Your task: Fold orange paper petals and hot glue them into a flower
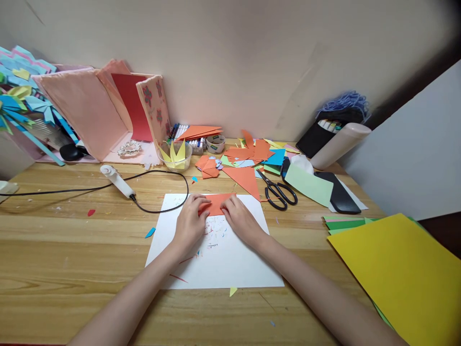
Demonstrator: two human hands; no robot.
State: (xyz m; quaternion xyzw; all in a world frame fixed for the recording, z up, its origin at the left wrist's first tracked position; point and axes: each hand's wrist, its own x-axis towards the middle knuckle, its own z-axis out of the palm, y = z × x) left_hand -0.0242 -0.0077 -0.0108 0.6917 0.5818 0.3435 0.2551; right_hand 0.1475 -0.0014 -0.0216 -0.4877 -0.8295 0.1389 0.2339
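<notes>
An orange piece of paper lies near the far edge of a white sheet marked with small coloured strokes. My left hand grips its left end, fingers bent and thumb close to the index finger. At the opposite end, my right hand pinches the paper with curled fingers. Part of the paper is hidden under both hands. Just beyond them, a larger orange paper triangle rests on the wood, with black-handled scissors to its right.
Orange and coloured paper scraps pile against the wall. A glue gun and its black cable lie left. A phone, a pale bottle and yellow paper occupy the right. A pink box stands back left.
</notes>
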